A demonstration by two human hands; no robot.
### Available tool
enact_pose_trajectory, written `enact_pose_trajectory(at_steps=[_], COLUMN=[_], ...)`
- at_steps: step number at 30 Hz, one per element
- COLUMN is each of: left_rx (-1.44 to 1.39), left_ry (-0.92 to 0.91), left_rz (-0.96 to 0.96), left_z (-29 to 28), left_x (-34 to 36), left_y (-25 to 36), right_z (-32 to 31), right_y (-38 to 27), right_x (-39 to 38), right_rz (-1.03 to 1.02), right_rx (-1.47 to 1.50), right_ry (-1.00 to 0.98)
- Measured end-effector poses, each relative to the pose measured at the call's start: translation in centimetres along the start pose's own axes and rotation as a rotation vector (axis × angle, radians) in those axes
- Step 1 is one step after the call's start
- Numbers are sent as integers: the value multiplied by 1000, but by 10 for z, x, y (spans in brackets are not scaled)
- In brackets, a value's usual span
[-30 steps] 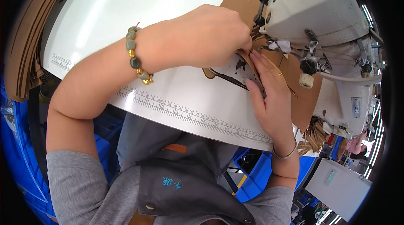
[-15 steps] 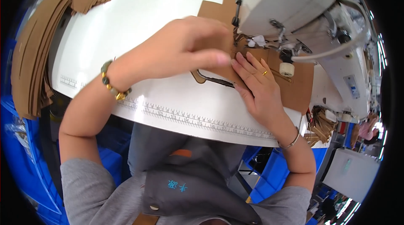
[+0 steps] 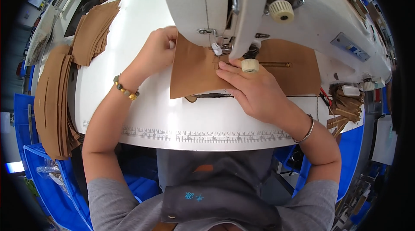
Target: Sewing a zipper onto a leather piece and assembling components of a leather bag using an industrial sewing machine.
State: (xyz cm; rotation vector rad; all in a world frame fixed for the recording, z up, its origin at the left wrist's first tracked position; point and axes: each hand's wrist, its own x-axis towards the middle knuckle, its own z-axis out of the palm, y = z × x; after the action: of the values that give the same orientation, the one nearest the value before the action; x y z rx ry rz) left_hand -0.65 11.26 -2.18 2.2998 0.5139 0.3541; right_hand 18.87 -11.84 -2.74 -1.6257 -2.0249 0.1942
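A brown leather-like panel (image 3: 196, 73) lies under the head of a white sewing machine (image 3: 190, 6). A narrow slot with a zipper-like strip (image 3: 276, 64) runs across its right part. At the panel's far left edge, my left hand (image 3: 161, 51) is closed on it; the fingertips are partly hidden behind the edge, which stands slightly raised. My right hand (image 3: 259, 92) rests flat on the panel just right of the presser foot (image 3: 217, 49), fingers stretched out and pressing down. Below the panel's near edge, a brown tab and dark strip (image 3: 207, 96) peek out.
Two stacks of brown pieces (image 3: 54, 101) (image 3: 95, 32) lie at the left of the white table (image 3: 142, 118), whose front edge carries a printed ruler. Brown scraps (image 3: 346, 105) lie at the right. Blue bins (image 3: 47, 179) stand below the table.
My left hand has moved from above the panel to its far left edge and closed there. The right hand stays flat on the panel. The whole view has shifted.
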Motion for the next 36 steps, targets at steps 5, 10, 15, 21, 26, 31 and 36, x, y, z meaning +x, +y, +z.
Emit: enact_pose_trajectory(at_steps=[5,10,15,21,26,31,36], left_rx=[-409,-690,-747,-789,-727,-682,-462], left_ry=[-3,-164,-188,-167,-163,-113,80], left_rz=[141,75,67,58,91,90,33], left_z=[21,29,32,35,35,37,34], left_x=[36,49,51,57,53,50,51], left_y=[-5,-20,-29,-30,-30,-30,-34], right_z=[-3,-5,-4,-4,-3,-1,7], right_y=[1,2,3,2,-3,-6,-8], right_x=[3,5,6,6,4,0,-1], right_rz=[2,113,102,97,52,9,10], right_rx=[21,117,113,121,17,-44,-150], right_ry=[35,48,43,47,69,61,1])
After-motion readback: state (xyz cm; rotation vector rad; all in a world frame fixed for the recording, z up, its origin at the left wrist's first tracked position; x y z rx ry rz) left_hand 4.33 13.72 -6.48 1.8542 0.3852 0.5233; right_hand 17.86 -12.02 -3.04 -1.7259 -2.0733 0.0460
